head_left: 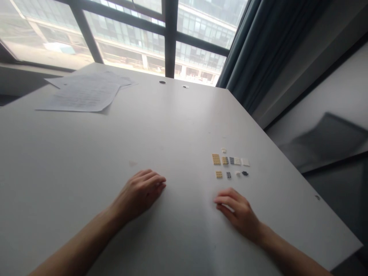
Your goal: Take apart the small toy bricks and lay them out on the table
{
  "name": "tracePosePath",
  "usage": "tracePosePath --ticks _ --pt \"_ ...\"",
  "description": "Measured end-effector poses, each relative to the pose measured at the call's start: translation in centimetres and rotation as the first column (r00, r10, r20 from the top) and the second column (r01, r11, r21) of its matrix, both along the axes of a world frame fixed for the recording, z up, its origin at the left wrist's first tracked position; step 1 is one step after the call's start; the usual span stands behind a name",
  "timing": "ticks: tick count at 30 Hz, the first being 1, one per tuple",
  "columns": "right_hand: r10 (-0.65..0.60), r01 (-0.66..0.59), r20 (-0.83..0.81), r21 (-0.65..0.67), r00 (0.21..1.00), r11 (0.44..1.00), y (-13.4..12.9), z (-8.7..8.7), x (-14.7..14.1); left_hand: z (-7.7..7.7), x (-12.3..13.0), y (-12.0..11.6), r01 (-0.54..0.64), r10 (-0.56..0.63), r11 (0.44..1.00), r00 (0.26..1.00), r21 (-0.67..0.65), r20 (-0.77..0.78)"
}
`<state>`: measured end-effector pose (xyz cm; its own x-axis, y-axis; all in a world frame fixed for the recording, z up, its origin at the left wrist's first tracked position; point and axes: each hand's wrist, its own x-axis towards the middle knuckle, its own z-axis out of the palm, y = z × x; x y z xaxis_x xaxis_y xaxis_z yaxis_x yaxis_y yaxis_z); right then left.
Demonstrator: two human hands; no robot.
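My left hand (pixel 146 190) rests on the white table (pixel 184 126), left of the middle. Its fingers are loosely bent, with a narrow gap above the thumb, and nothing shows in them. To the right, my right hand (pixel 238 212) lies on the tabletop with fingers extended leftward and the thumb slightly apart, also holding nothing visible. Just beyond it sit small toy building bricks in two rough rows: a tan plate (pixel 216 159), a smaller tan piece (pixel 219 174), a dark grey piece (pixel 229 175), a white flat tile (pixel 245 162) and a black piece (pixel 245 173). Neither hand touches them.
Several printed paper sheets (pixel 83 92) lie at the far left of the table. Two round cable holes, one dark (pixel 162 82), are near the back edge by the window (pixel 171 42). A dark curtain (pixel 258 50) hangs beyond the right edge.
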<state>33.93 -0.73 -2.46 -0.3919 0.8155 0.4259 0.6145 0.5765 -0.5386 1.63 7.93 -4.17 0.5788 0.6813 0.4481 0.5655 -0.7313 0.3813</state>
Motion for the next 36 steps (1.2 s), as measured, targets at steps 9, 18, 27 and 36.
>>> tracePosePath --ticks 9,18,27,36 --pt "-0.559 0.563 0.073 -0.069 0.826 0.823 3.9 -1.5 14.0 0.0 -0.1 0.1 -0.005 0.005 1.0 1.0 0.03 0.004" --pt "-0.499 0.51 0.108 -0.129 0.86 0.851 4.6 -3.2 15.1 0.0 0.0 0.2 0.0 -0.001 1.0 1.0 0.025 0.005" --pt "-0.694 0.7 -0.224 -0.062 0.685 0.711 3.8 -2.5 12.4 0.3 -0.1 -0.6 -0.086 0.066 0.992 0.977 0.091 0.203" --pt "-0.531 0.459 -0.786 -0.362 0.317 0.811 6.0 -0.8 7.1 0.7 -2.8 0.1 -0.511 0.598 0.776 0.409 -0.37 0.69"
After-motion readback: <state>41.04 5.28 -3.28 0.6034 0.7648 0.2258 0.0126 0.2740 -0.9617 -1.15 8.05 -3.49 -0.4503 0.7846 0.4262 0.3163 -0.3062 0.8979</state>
